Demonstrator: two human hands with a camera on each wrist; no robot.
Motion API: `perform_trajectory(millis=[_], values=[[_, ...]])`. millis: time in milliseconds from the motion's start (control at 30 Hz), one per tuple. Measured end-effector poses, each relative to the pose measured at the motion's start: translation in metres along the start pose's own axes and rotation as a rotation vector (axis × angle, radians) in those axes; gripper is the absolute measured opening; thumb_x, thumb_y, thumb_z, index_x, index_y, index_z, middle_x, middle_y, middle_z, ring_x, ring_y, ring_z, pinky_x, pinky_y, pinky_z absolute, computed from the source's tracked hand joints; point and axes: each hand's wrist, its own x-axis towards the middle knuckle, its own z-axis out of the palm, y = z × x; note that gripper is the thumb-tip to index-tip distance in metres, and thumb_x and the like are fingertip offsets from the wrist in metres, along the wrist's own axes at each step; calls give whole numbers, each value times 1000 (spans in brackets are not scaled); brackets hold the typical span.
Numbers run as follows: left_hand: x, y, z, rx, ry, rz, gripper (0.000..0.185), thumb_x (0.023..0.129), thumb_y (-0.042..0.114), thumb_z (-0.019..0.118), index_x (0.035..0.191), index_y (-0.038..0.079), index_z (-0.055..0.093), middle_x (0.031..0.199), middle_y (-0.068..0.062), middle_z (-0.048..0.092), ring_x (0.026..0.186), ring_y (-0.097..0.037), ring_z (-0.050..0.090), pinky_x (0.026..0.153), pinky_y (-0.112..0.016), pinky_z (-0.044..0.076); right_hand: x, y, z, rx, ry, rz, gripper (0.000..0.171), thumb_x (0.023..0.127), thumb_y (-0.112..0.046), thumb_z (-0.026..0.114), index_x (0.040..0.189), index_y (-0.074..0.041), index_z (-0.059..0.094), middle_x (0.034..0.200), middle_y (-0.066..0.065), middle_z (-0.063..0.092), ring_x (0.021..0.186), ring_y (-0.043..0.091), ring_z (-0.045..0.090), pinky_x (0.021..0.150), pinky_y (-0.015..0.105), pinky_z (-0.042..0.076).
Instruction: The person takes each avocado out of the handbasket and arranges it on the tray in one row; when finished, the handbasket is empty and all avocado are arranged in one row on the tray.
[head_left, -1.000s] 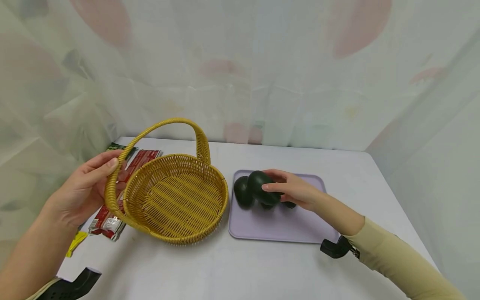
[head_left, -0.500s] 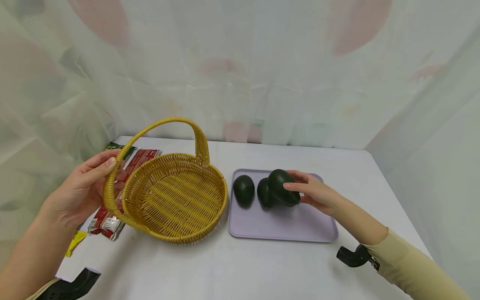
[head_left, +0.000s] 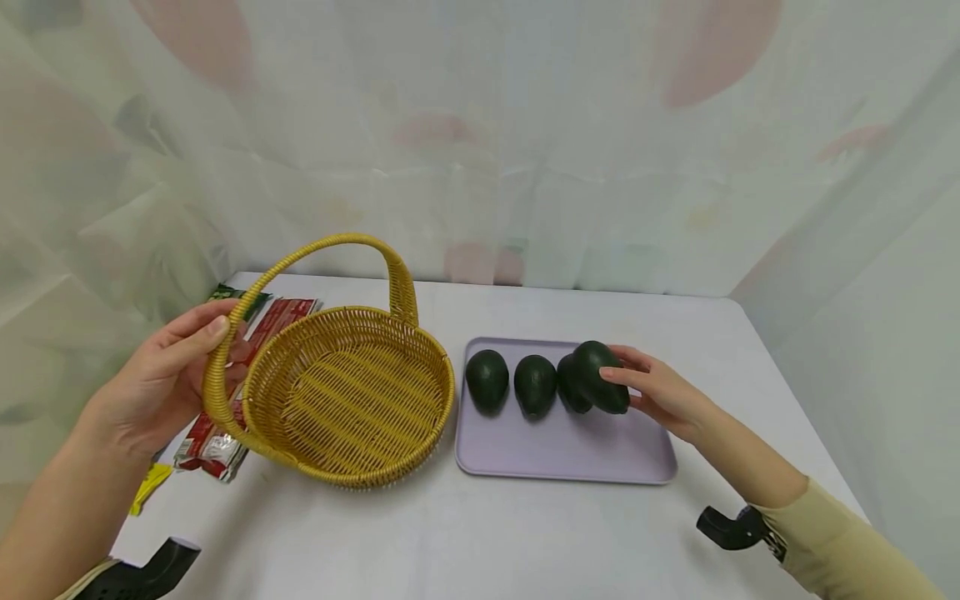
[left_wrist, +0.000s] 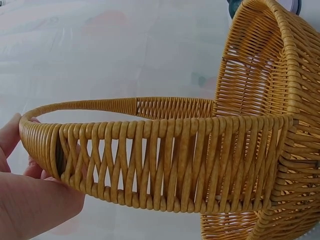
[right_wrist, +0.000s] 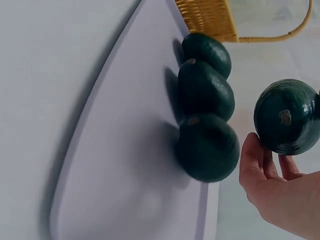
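At the left of the head view, my left hand [head_left: 168, 367] grips the handle of a yellow wicker basket [head_left: 360, 400]. The basket is tilted toward me and bare inside. In the left wrist view the thumb and fingers wrap the handle [left_wrist: 160, 165]. On the right, my right hand [head_left: 663, 390] holds a dark green avocado [head_left: 600, 377] above a lilac tray [head_left: 562, 458]. Three more avocados lie in a row on the tray: one at the left [head_left: 487, 382], one in the middle [head_left: 535, 387], and one [head_left: 572, 385] partly hidden behind the held avocado.
Red and silver packets [head_left: 281, 321] lie behind the basket, beside a green packet [head_left: 225, 292]. A yellow wrapper [head_left: 150, 487] sits at the table's left edge. A pale patterned curtain [head_left: 480, 150] hangs behind the white table [head_left: 450, 542].
My right hand has moved to the right with the avocado in it, uncovering the avocados in the row on the tray. The left hand and basket have hardly moved.
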Motion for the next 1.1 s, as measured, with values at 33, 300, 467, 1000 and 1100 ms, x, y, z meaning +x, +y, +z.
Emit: perform_trajectory(millis=[33,300,467,1000,1100], values=[[0,0,0,0,-3,2,35,105,5,34,120,7,65,99,-10,67,84,-24,64,76,-34,56,-1,2,-2,-1,6,1,67,95,-24,62,148,-1,30,137,8,44,112,11,53,96,31,42],[0,1,0,12,21,0,34,105,6,35,119,8,66,99,-8,68,85,-23,66,76,-35,56,-6,12,-13,14,50,28,76,96,-29,61,153,-1,19,149,16,32,113,5,50,93,20,43],[0,1,-1,18,21,-2,34,105,6,35,119,8,66,99,-8,68,86,-23,66,76,-35,56,-7,18,-22,40,83,51,82,96,-31,61,154,2,12,148,16,32,108,1,51,90,16,44],[0,1,0,33,39,8,33,105,5,36,119,8,66,99,-9,68,85,-23,66,76,-35,56,0,37,-36,-39,174,55,80,95,-32,63,150,6,18,114,-1,57,92,2,63,83,19,51],[0,1,0,36,36,8,33,105,6,36,119,8,67,99,-9,68,85,-23,66,76,-35,56,2,39,-37,-86,186,66,81,95,-34,61,150,5,17,120,4,56,93,2,62,84,20,50]])
